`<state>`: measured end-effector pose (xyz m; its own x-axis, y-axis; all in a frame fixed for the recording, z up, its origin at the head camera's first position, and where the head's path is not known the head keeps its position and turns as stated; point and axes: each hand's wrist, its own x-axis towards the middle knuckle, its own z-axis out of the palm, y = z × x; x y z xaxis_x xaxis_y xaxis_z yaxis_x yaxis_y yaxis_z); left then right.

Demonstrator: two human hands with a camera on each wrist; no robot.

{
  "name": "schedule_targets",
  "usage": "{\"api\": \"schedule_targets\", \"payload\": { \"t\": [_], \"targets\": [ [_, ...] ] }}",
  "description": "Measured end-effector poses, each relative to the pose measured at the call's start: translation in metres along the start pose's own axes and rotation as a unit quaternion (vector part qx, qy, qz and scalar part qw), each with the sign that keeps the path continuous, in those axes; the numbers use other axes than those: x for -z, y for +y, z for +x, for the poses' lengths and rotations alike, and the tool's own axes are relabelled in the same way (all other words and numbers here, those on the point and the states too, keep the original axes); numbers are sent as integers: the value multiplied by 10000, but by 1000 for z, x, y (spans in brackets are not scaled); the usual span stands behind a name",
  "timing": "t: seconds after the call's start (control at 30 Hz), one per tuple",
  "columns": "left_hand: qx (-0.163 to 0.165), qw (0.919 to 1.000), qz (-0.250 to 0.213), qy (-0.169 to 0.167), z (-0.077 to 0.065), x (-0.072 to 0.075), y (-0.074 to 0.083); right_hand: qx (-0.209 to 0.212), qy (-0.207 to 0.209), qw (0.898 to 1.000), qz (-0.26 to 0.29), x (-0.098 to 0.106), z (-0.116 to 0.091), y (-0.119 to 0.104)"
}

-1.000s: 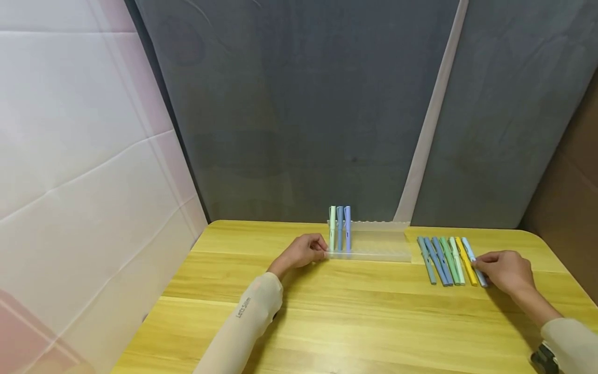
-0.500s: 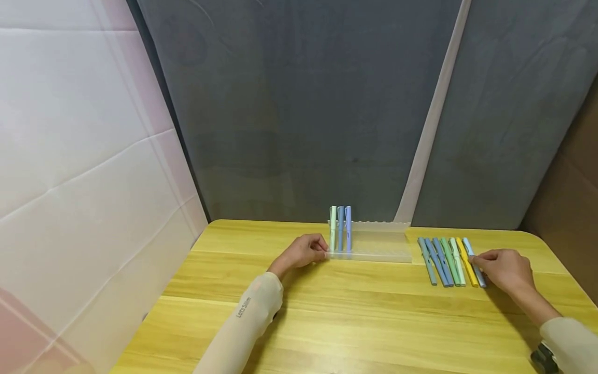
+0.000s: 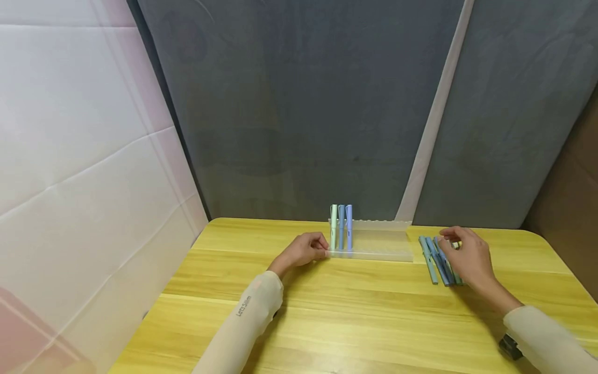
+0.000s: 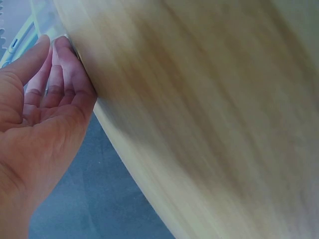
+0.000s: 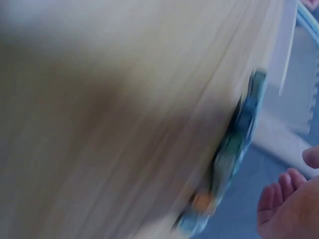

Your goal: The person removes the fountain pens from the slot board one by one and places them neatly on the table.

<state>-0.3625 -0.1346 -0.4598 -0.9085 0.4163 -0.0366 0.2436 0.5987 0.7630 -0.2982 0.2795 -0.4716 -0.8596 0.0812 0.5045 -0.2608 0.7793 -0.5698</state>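
Observation:
A clear plastic pen rack [image 3: 383, 256] stands near the table's back edge. Upright at its left end are a pale green pen [image 3: 333, 228], a blue pen [image 3: 341, 228] and a lavender pen [image 3: 349, 228]. My left hand [image 3: 301, 251] pinches the rack's left front corner between thumb and fingers. To the right of the rack lies a row of capped pens, with a grey-green pen [image 3: 428, 261] at its left end. My right hand [image 3: 469, 257] is over this row, fingers loosely bent, and hides its right part. The right wrist view shows an orange-looking pen end [image 5: 203, 202] towards the row's other end.
The wooden table [image 3: 327, 322] spreads out in front of both hands. Behind it hangs a dark grey curtain [image 3: 299, 114] with a pale strip. A white cloth wall [image 3: 84, 156] is on the left, and a brown panel [image 3: 570, 171] on the right.
My right hand has left the light blue pen at the row's right end and moved left, over the middle pens. My left hand stays at the rack's corner.

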Motion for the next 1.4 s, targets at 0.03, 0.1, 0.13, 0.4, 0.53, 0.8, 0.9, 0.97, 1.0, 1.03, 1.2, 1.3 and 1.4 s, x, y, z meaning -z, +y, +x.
{"api": "schedule_targets", "payload": {
  "t": [0.03, 0.1, 0.13, 0.4, 0.53, 0.8, 0.9, 0.97, 1.0, 1.03, 1.2, 1.3, 1.4],
  "targets": [
    [-7, 10000, -5, 2, 0, 0, 0, 64, -32, 9999, 88, -5, 0, -5],
    [-21, 10000, -26, 5, 0, 0, 0, 169, -133, 9995, 235, -16, 2, -15],
    [-27, 10000, -45, 2, 0, 0, 0, 218, -180, 9992, 295, -22, 2, -19],
    [-22, 10000, -64, -26, 1, -3, 0, 198, -657, 9947, 762, -60, 9, -49],
    [-10, 10000, -49, -54, 1, -4, 1, 1, -903, 9909, 1003, -73, 11, -63],
    [-53, 9999, -101, -42, 1, 0, 2, -358, -1399, 9759, 1637, -108, 19, -89],
    [-59, 9999, -103, -38, 1, 1, 2, -478, -1392, 9726, 1801, -118, 20, -100],
    [-46, 9999, -89, -41, 1, 1, 1, -572, -1297, 9726, 1844, -124, 21, -106],
    [-45, 10000, -78, -39, 1, 1, 0, -618, -1242, 9726, 1864, -126, 22, -109],
    [-33, 10000, -72, -34, 2, 1, 0, -662, -1192, 9728, 1871, -129, 23, -112],
    [-43, 10000, -58, 7, 4, -1, 0, -873, -1047, 9721, 1909, -136, 29, -122],
    [-49, 9999, -95, -1, 5, -3, 2, -985, -1046, 9713, 1896, -137, 31, -124],
    [-43, 9999, -108, -19, 6, -4, 4, -1103, -1018, 9707, 1877, -140, 32, -125]
  ]
}}
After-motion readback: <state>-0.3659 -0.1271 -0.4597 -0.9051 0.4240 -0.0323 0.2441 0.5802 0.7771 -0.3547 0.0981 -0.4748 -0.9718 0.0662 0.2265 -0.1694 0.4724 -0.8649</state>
